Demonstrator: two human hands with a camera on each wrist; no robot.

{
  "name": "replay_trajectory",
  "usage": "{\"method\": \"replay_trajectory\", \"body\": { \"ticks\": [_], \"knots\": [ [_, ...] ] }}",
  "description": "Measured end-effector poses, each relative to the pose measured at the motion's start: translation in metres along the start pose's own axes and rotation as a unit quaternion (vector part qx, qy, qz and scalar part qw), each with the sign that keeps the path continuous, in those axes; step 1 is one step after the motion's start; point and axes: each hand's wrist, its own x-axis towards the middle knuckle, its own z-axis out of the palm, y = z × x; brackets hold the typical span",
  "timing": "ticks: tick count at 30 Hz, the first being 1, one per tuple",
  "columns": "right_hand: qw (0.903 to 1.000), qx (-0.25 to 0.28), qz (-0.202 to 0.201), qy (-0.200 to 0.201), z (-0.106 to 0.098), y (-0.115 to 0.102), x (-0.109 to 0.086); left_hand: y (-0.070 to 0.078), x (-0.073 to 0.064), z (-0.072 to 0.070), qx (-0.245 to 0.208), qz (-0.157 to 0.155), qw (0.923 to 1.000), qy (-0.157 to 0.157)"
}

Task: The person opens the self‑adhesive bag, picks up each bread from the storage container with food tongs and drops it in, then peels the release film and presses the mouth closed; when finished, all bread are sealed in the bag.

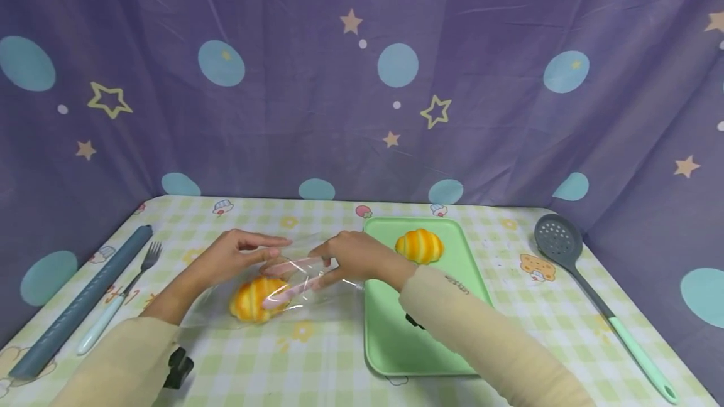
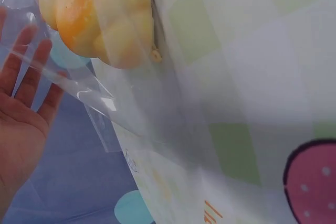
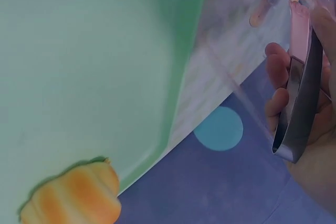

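Left wrist view crops left hand (image 2: 23,135) — grip wide; right hand (image 1: 355,257) holds tongs (image 3: 311,93), tips (image 1: 274,301) veiled by clear bag (image 2: 107,103).

The right sleeve (image 1: 481,328) hides the green tray's (image 1: 390,344) near right corner. The left wrist view's top edge cuts off the plastic-covered bread roll (image 2: 105,19)
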Motion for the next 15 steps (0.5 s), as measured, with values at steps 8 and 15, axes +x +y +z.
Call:
{"method": "replay_trajectory", "body": {
  "ticks": [8,15],
  "knots": [
    [0.9996,0.000,0.027,0.002,-0.010,0.013,-0.018,0.001,0.000,0.002,0.010,-0.011,0.9999,-0.002],
    [0.9992,0.004,0.038,0.008,-0.016,0.024,-0.039,0.004,0.000,0.002,0.015,-0.012,0.9998,-0.008]
  ]
}}
